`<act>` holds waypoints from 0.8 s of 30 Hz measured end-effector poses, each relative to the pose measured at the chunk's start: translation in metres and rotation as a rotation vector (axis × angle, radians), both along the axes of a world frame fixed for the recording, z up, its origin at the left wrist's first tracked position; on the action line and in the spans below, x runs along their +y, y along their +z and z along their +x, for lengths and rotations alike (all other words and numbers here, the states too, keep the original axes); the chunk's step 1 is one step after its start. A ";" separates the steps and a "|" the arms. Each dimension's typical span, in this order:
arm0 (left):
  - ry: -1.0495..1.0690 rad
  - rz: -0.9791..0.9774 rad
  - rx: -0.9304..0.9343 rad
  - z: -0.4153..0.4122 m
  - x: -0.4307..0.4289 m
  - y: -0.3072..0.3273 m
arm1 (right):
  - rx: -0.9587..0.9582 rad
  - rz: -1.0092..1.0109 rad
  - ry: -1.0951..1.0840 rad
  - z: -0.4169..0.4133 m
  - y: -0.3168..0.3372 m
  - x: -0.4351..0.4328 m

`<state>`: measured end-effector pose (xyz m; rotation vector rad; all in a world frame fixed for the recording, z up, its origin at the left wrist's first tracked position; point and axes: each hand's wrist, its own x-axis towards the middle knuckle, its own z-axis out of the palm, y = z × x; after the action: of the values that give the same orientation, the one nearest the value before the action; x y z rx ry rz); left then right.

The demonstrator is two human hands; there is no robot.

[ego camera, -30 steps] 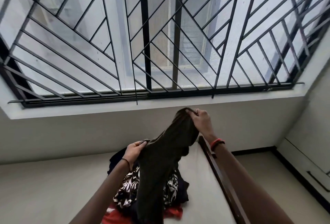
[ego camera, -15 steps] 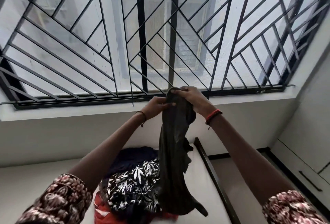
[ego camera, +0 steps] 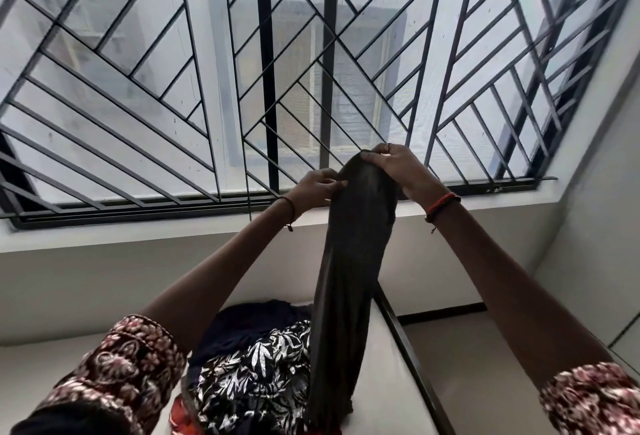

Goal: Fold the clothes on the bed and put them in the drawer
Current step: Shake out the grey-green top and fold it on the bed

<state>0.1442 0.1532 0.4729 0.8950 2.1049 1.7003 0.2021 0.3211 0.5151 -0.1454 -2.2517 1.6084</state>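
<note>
1. I see a black metal grille (ego camera: 263, 88) of diagonal bars across the far window.
2. A pale sill (ego camera: 138, 237) runs beneath it, above a plain wall (ego camera: 86, 289).
3. On the right, dark skirting (ego camera: 443, 313) edges the floor (ego camera: 485, 382).

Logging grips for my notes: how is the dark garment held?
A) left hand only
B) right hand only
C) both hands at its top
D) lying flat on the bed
C: the left hand and the right hand both pinch the top of the dark garment, which hangs down from them.
</note>
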 end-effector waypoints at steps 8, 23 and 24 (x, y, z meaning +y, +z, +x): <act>0.095 -0.147 0.207 0.018 0.003 -0.002 | -0.027 -0.265 -0.017 -0.006 0.001 -0.011; 0.251 0.146 0.069 0.004 -0.003 0.023 | -0.171 -0.165 0.406 0.015 -0.080 -0.014; 0.248 0.159 0.081 0.003 -0.004 0.027 | -0.235 -0.106 0.408 0.017 -0.099 -0.014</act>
<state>0.1467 0.1490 0.5001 0.7842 2.2376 2.0097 0.2193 0.3074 0.4159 0.1126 -2.4936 2.0114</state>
